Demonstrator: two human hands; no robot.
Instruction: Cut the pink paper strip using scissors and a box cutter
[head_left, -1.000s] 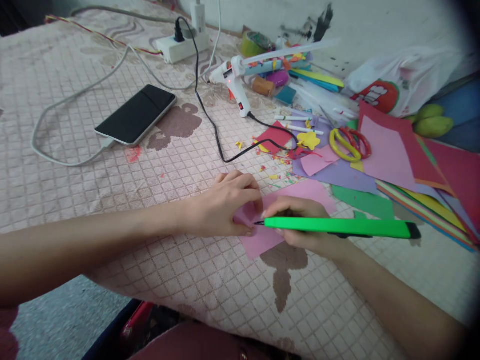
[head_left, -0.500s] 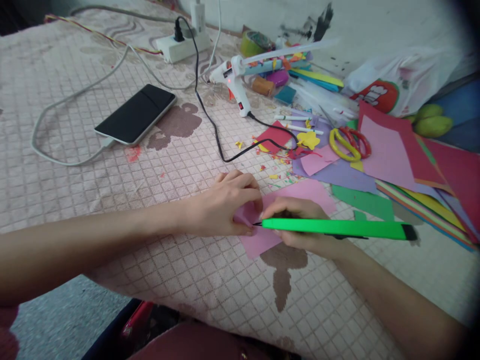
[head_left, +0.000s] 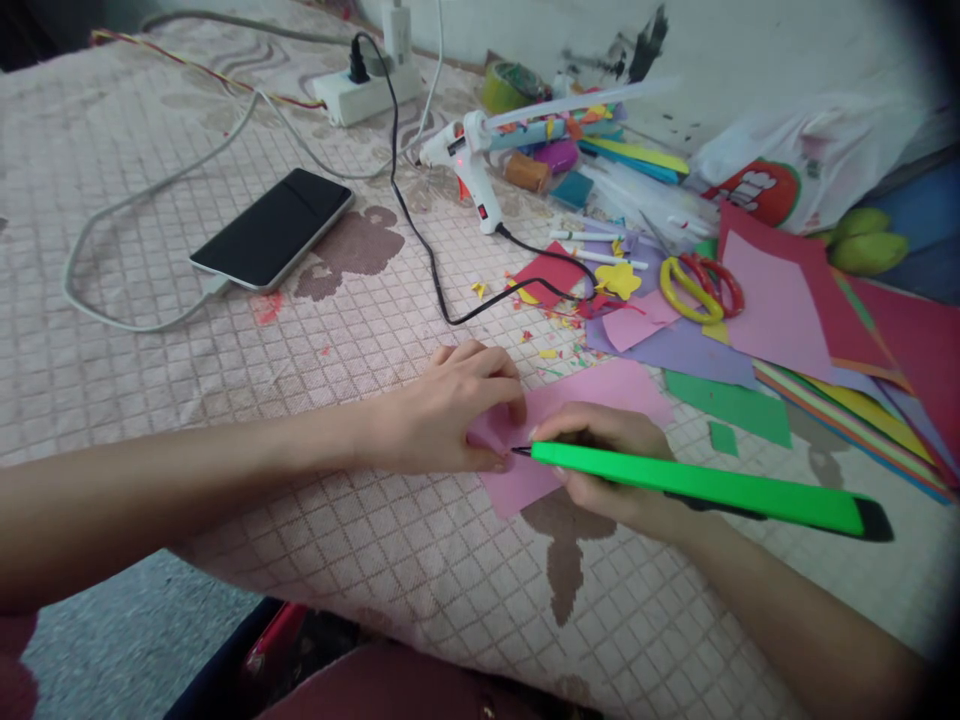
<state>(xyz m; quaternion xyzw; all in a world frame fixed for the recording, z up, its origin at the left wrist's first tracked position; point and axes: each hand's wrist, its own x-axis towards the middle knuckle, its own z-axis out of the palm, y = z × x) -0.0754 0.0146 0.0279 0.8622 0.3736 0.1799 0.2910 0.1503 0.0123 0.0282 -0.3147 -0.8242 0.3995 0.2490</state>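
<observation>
My right hand (head_left: pixel 611 445) is closed around a bright green pen (head_left: pixel 697 488) with a black end, its thin dark tip pointing left. That tip is at the pink paper (head_left: pixel 592 395), close to my left thumb. My left hand (head_left: pixel 457 405) has its fingers bent and its thumb drawn in, pressing on the left part of the same paper. Between thumb and fingers a bit of pink paper shows; whether it is a separate piece, I cannot tell. The paper lies flat on the checked tablecloth (head_left: pixel 360 560).
Scissors (head_left: pixel 690 290) lie on coloured paper sheets (head_left: pixel 780 300) to the right. A white glue gun (head_left: pixel 472 170) with a black cord stands behind my hands. A phone (head_left: pixel 274 228) on a cable lies at the left, with a power strip (head_left: pixel 367 92) further back.
The pen's black end has swung toward me and down, and its tip has shifted slightly right. My right hand has moved a little with it; my left hand stays put.
</observation>
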